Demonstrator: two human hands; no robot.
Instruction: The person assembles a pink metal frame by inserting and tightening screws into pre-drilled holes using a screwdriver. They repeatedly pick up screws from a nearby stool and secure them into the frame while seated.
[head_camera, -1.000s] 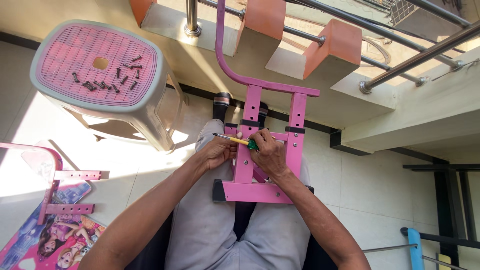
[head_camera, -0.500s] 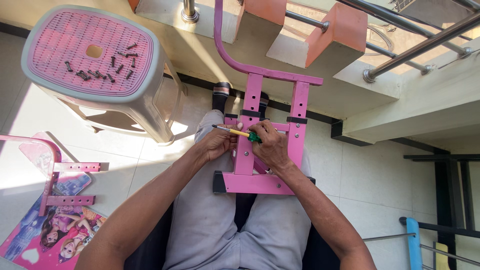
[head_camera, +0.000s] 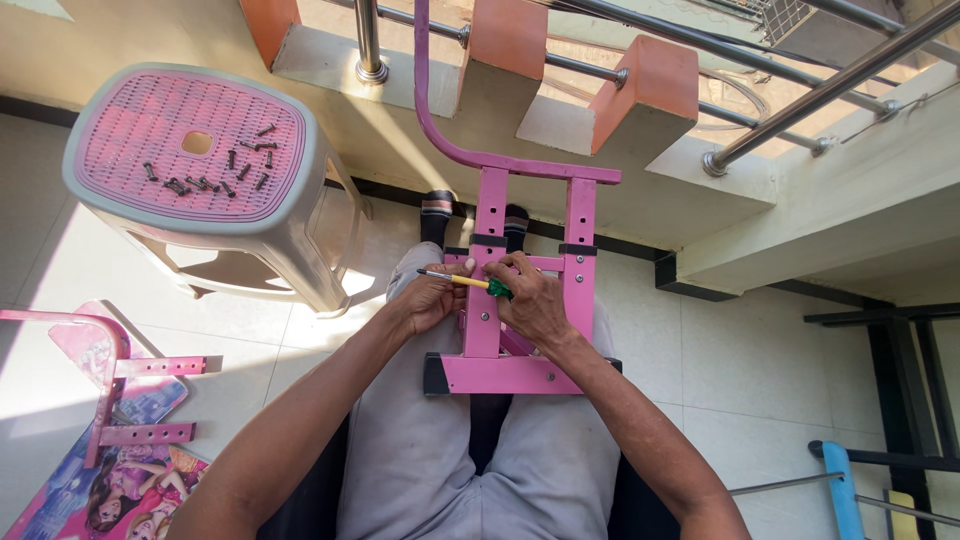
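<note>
While both hands steady it, screwdriver (head_camera: 468, 282) lies between fingers (head_camera: 497, 270).

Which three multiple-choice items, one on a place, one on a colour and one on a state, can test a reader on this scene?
1. Where do the loose dark screws lie?
A. on top of the plastic stool
B. on the floor tiles
C. on the person's lap

2. What colour is the metal frame on the lap?
A. blue
B. pink
C. grey

3. How does the screwdriver stand?
A. it lies on the stool
B. it lies on the floor
C. it is held at the frame by both hands

Answers: 1 A, the screws rest on the stool's perforated top. 2 B, its bars are pink. 3 C, the left hand and right hand both grip it.
</note>
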